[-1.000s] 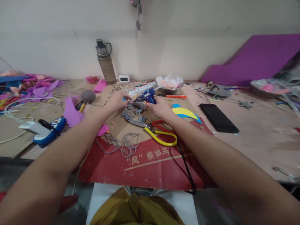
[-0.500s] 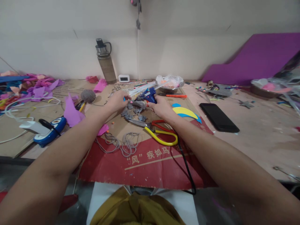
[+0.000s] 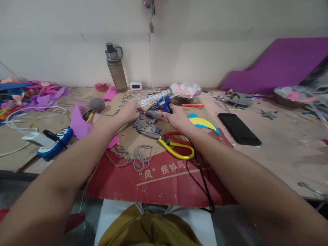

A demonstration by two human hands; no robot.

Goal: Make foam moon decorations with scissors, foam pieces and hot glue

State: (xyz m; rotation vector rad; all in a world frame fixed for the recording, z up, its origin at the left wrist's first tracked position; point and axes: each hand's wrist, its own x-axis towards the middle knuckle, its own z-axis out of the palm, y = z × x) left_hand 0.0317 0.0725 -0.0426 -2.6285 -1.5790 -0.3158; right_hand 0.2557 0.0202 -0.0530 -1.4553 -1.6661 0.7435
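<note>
1. The right hand is gripping the blue glue gun, its fingers wrapping around the handle, above the cardboard on the counter.
2. The left hand is curling its fingers beside the gray felt piece; whether they are pinching it, I cannot tell.
3. Gray scraps are lying just nearer the person, beside the scissors.
4. Gray cord is lying in loops nearer the edge.
5. A yellow-and-blue crescent and a phone are lying to the right.
</note>
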